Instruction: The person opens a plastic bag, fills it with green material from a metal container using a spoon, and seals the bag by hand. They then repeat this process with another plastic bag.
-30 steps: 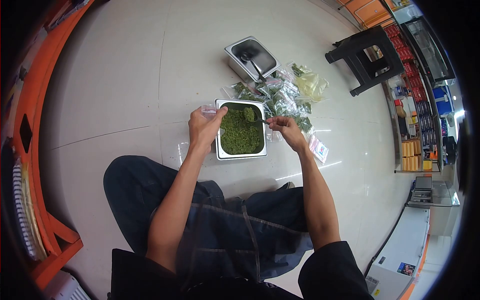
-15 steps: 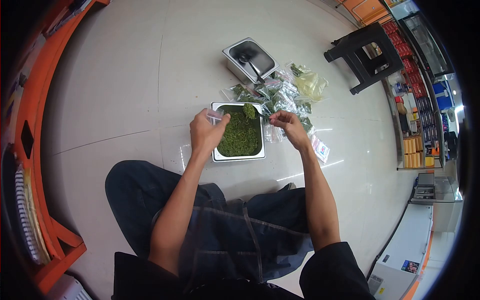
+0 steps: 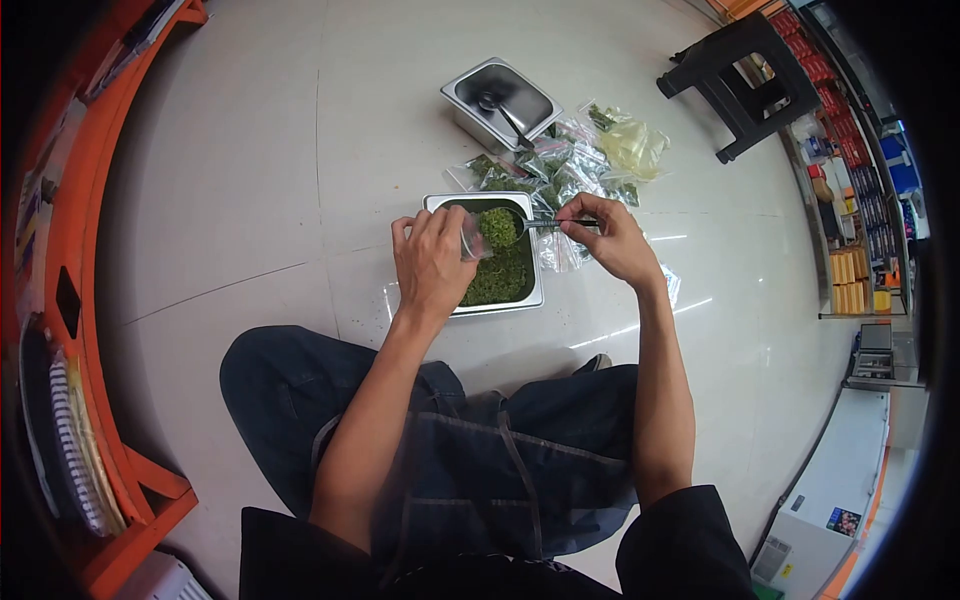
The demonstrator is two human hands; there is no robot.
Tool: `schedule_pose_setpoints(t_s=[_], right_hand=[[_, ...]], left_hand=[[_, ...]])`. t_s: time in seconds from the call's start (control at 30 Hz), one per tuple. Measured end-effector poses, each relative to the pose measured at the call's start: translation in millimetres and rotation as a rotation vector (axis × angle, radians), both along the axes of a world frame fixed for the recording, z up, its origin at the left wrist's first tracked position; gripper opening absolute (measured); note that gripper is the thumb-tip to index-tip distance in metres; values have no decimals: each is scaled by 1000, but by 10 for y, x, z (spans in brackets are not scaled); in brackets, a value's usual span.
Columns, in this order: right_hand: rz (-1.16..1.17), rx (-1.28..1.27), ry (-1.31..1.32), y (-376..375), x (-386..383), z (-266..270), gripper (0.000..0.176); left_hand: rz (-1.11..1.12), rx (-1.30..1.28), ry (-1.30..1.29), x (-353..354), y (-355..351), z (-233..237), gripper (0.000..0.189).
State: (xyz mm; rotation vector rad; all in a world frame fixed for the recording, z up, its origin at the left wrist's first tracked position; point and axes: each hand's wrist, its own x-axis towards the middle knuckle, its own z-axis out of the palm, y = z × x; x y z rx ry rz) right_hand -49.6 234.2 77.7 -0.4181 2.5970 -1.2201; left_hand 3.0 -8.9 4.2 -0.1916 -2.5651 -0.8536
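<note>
My right hand [image 3: 607,238] pinches the handle of a spoon [image 3: 545,224], whose bowl carries a heap of chopped green leaves [image 3: 497,228]. In my left hand [image 3: 434,262] is a small clear plastic bag [image 3: 473,238], its mouth turned toward the heaped spoon and close to it. Both hands are over a square metal pan [image 3: 538,290] holding more chopped greens [image 3: 497,280]. Part of the pan's left side is hidden by my left hand.
Behind the pan lies a pile of filled clear bags [image 3: 560,170] with a yellowish plastic bag [image 3: 635,148]. A second metal pan [image 3: 468,112] holds a black-handled spoon [image 3: 513,122]. A black stool [image 3: 740,85] stands at the far right, an orange shelf [image 3: 95,300] at left.
My left hand has moved right with the bag and turned its back up. The loaded spoon now meets the bag's mouth area, and more of its handle shows.
</note>
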Motion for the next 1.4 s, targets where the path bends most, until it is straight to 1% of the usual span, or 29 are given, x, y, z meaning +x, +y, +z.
schedule_pose_setpoints(t_s=[0.03, 0.07, 0.17, 0.23, 0.27, 0.33, 0.37, 0.43, 0.47, 0.5, 0.57, 0.6, 0.67, 0.7, 0.77, 0.8, 0.83, 0.9, 0.97, 1.03, 1.1, 1.13, 1.2, 1.23, 1.27, 1.3, 1.33, 1.37, 1.4], right_hand=[[13, 58, 30, -18, 10, 17, 15], [9, 53, 29, -37, 20, 37, 15], [25, 116, 39, -103, 55, 102, 11], [38, 178, 125, -164, 89, 132, 10], [37, 176, 126, -182, 103, 134, 10], [93, 223, 282, -221, 150, 134, 9], [93, 221, 283, -252, 182, 143, 9], [152, 292, 414, -346, 265, 177, 14], [153, 288, 416, -414, 316, 191, 14], [194, 395, 436, -491, 374, 207, 16], [272, 559, 504, -587, 456, 247, 20], [268, 555, 507, -578, 448, 289, 20], [240, 548, 793, -552, 438, 352, 17], [242, 529, 842, -558, 441, 337, 19], [263, 522, 877, -540, 443, 312, 18], [285, 517, 907, -530, 443, 304, 19], [277, 514, 908, -522, 439, 328, 19], [195, 460, 929, -495, 430, 402, 22], [183, 416, 887, -464, 426, 379, 20], [165, 373, 840, -428, 430, 393, 19], [88, 237, 669, -360, 396, 440, 12], [88, 236, 669, -311, 372, 440, 12], [-25, 121, 473, -221, 331, 431, 11], [-93, 115, 394, -210, 323, 441, 12], [-99, 111, 391, -163, 287, 373, 12], [-87, 153, 331, -95, 236, 227, 12], [-75, 195, 273, -57, 192, 78, 12], [-58, 173, 197, -75, 172, -62, 11], [12, 250, 189, -115, 127, -220, 12]], left_hand=[[-11, -9, 5, 5, 4, 0, 30], [-23, -17, 11, 9, 5, -1, 33], [-30, -20, 18, 13, 14, -3, 37], [-39, -45, -3, 23, 13, 17, 38], [-43, -68, -22, 24, 10, 24, 39], [-49, -77, -4, 27, 19, 18, 40], [-54, -84, 14, 28, 27, 18, 42], [-80, -68, 9, 40, 32, 36, 42], [-108, -51, 4, 41, 34, 44, 43], [-107, -55, 4, 35, 42, 29, 43], [-127, 112, -9, 8, 70, 4, 40], [-130, 106, -6, -9, 78, -7, 40], [-138, 309, 9, -20, 71, 11, 35], [-139, 304, 11, -26, 55, 18, 35], [-158, 491, -151, -42, 41, 28, 34], [-165, 485, -149, -57, 57, 26, 34], [-125, 498, -117, -63, 78, 26, 31], [-79, 509, -89, -53, 68, 21, 28], [-106, 670, -188, -65, 39, 44, 31], [-86, 652, -184, -71, 38, 63, 31], [-64, 640, -182, -65, 43, 66, 31], [-52, 673, -220, -68, 42, 69, 32], [-42, 701, -262, -80, 30, 63, 33], [-34, 770, -292, -91, 21, 37, 35], [-26, 838, -322, -99, 10, 14, 38], [-30, 831, -328, -98, 0, -8, 38], [-57, 952, -337, -105, -6, -23, 43], [-85, 1074, -347, -105, -4, -41, 48], [-94, 1069, -351, -101, -6, -56, 48]])
